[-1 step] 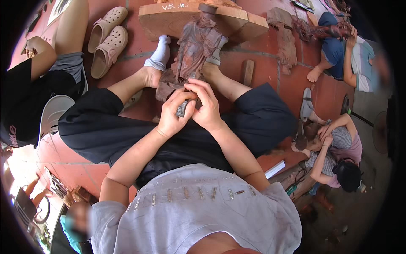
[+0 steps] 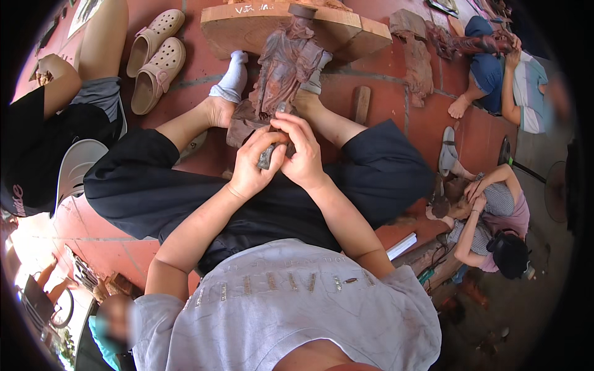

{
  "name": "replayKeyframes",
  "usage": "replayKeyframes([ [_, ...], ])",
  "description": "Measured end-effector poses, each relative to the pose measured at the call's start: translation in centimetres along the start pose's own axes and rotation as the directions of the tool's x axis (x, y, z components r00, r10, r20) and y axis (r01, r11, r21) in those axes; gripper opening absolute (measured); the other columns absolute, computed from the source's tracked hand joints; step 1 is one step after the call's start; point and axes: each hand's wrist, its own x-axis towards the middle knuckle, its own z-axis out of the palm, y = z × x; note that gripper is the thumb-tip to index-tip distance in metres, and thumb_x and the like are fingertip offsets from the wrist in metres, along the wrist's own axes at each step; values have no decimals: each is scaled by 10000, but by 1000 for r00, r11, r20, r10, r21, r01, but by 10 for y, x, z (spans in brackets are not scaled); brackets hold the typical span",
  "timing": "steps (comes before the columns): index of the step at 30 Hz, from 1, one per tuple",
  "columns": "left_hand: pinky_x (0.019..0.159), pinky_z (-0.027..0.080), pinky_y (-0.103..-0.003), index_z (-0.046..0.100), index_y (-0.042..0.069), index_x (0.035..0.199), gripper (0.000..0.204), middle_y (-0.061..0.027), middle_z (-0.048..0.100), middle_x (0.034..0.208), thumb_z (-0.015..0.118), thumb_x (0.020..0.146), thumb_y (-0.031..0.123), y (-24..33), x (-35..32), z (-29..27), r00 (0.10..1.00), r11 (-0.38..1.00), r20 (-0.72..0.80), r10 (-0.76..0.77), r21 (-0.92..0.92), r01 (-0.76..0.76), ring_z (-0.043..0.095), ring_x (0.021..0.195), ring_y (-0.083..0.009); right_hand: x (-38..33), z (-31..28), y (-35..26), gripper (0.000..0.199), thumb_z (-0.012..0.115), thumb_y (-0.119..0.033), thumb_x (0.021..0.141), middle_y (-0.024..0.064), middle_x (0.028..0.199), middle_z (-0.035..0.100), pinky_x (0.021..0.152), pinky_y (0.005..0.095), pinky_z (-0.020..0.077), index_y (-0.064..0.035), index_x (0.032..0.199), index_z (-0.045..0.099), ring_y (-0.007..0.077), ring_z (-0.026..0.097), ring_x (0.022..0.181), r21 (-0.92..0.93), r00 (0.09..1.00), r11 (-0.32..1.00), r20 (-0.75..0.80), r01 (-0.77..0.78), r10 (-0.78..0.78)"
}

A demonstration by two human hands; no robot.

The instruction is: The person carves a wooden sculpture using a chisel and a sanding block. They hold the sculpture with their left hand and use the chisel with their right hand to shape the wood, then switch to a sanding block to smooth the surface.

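White handwriting [image 2: 254, 8] runs along the upper front edge of the thick wooden block [image 2: 229, 34]. The wearer's grey T-shirt [image 2: 297, 324] carries a large row of decorative capital letters [image 2: 278, 287], with fainter small lettering [image 2: 284, 263] above. Pinkish slanted lettering [image 2: 18, 199] marks the black cloth [image 2: 34, 176] at far left.

The floor [image 2: 387, 102] here is red tile, with grey joints. Two beige clogs [image 2: 159, 69] sit side by side on it, off to the person's left. Ahead I see a thick slab [image 2: 238, 31] of pale wood, a dark statue [image 2: 286, 68] before it, leaning or not I can't tell. Rightward lie a small block [image 2: 362, 105] and, farther over, a brown carving [image 2: 417, 65].
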Motion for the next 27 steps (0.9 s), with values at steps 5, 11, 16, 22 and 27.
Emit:
replayKeyframes([
  [5, 817, 539, -390, 653, 33, 1064, 165, -142, 655, 1008, 672, 901, 54, 2, 19, 4, 996, 997, -49, 80, 9, -80, 666, 922, -335, 17, -2, 7, 425, 704, 6, 730, 136, 1230, 631, 982, 423, 529, -39, 1150, 656, 352, 616, 1177, -96, 993, 991, -64, 90, -96],
  [11, 822, 528, -370, 646, 15, 1027, 113, -146, 646, 984, 636, 914, 17, -21, 17, 2, 999, 997, -30, 30, -74, -32, 658, 898, -323, 17, 8, 11, 408, 678, 62, 739, 153, 1181, 656, 976, 419, 541, -26, 1137, 659, 342, 625, 1192, -148, 996, 986, -41, 72, -79],
  [16, 821, 528, -377, 638, 5, 1011, 99, -151, 645, 972, 635, 912, 7, -8, 24, 1, 997, 997, -32, 64, -34, -65, 654, 896, -335, 24, 0, 3, 395, 710, 37, 751, 152, 1189, 656, 967, 413, 547, -27, 1137, 655, 350, 635, 1179, -141, 995, 987, -56, 73, -81],
  [22, 827, 532, -412, 636, 20, 1018, 115, -170, 648, 1006, 640, 906, -4, -26, 13, -2, 995, 996, 46, 83, 22, -84, 654, 933, -368, 10, 10, 17, 475, 707, 59, 692, 155, 1182, 634, 980, 430, 536, -35, 1151, 629, 367, 607, 1194, -176, 995, 980, -30, 89, -95],
  [27, 830, 544, -433, 635, 31, 1004, 161, -189, 637, 1069, 678, 851, -1, -3, 26, 2, 986, 976, 101, 130, 163, -145, 649, 948, -398, 9, 2, 20, 468, 714, 56, 703, 152, 1207, 635, 941, 423, 558, -33, 1154, 627, 370, 630, 1161, -135, 990, 987, -104, 83, -97],
])
